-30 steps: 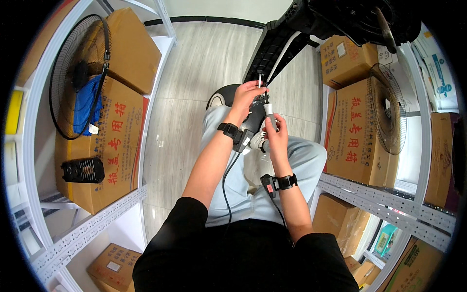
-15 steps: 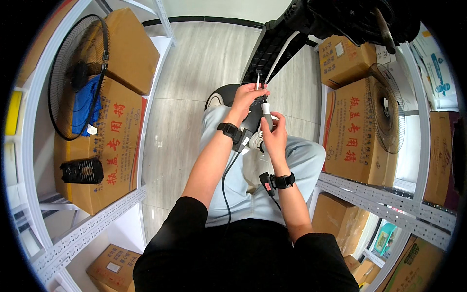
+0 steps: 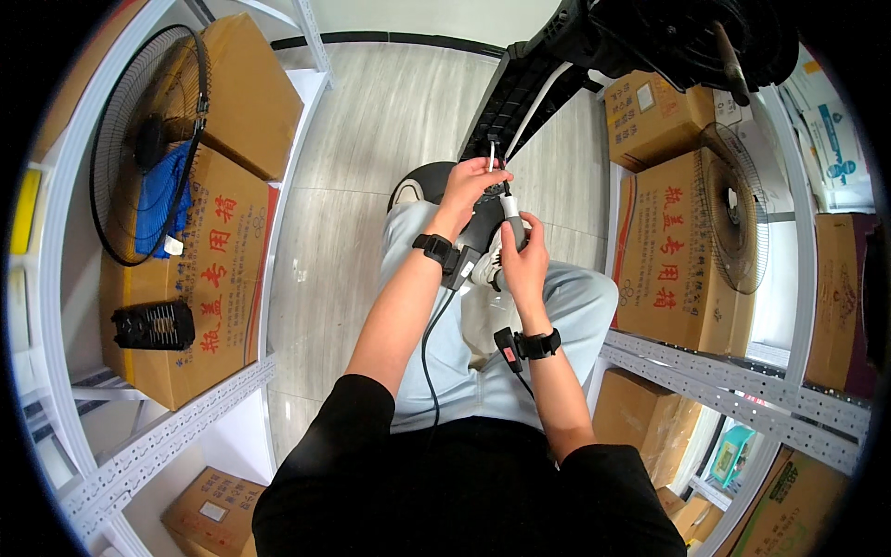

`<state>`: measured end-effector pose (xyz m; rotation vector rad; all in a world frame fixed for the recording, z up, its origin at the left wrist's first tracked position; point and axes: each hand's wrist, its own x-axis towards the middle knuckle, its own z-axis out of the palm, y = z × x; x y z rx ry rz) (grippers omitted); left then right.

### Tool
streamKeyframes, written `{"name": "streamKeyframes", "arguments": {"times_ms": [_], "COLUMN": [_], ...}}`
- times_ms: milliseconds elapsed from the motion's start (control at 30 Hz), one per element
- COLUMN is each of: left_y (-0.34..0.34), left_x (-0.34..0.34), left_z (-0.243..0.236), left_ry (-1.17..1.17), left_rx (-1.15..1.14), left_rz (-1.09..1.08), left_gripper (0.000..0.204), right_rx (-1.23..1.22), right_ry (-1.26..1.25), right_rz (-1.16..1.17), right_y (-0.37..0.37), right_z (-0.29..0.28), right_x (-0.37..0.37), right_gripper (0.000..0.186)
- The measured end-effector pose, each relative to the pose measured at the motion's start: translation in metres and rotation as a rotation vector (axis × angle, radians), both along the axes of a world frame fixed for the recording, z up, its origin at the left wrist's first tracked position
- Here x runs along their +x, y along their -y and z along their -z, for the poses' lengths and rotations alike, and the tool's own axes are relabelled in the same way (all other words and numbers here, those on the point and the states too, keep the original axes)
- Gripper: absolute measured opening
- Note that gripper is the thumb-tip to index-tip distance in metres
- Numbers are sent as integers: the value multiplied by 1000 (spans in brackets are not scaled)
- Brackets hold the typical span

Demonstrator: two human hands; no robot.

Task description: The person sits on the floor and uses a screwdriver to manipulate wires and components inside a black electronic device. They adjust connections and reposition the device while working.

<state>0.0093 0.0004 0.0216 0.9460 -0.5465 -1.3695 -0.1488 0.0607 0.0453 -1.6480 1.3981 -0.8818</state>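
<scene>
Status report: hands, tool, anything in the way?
Right hand gripping white-and-grey tool. Left hand near its far end, grip unclear. Close by: black stand, white cable along it.

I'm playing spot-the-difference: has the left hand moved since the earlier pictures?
No: the left hand stays in about the same place, by the near end of the black ribbed stand.

We record a black short-sleeved top (image 3: 464, 492), pale blue trousers (image 3: 580, 302) and whitish shoes (image 3: 409, 191) with dark parts. We find a black left wrist strap (image 3: 434, 246) beside a dark box (image 3: 461, 267) bearing a pale label, and a black right wrist strap (image 3: 538, 344) beside a second box (image 3: 507, 343), labelled in red. We note a thin black cable (image 3: 424, 353) at each box.
</scene>
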Motion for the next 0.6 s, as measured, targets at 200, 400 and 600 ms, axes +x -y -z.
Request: {"name": "streamKeyframes", "arguments": {"times_ms": [200,400,600], "left_y": [-2,-1,-2], "left_x": [1,1,1], "left_z": [-5,-5,0], "left_ry": [-34,19,20], "left_rx": [-2,4,15], "left_rz": [-19,-25,-47], "left_gripper": [26,30,32], "right_rx": [999,654,-18], "right_ry": [1257,745,-121], "right_rz": [28,-22,42], "right_y": [10,8,-4], "right_z": [-10,0,-12], "right_x": [-7,-8,12], "right_gripper": [32,35,37]}}
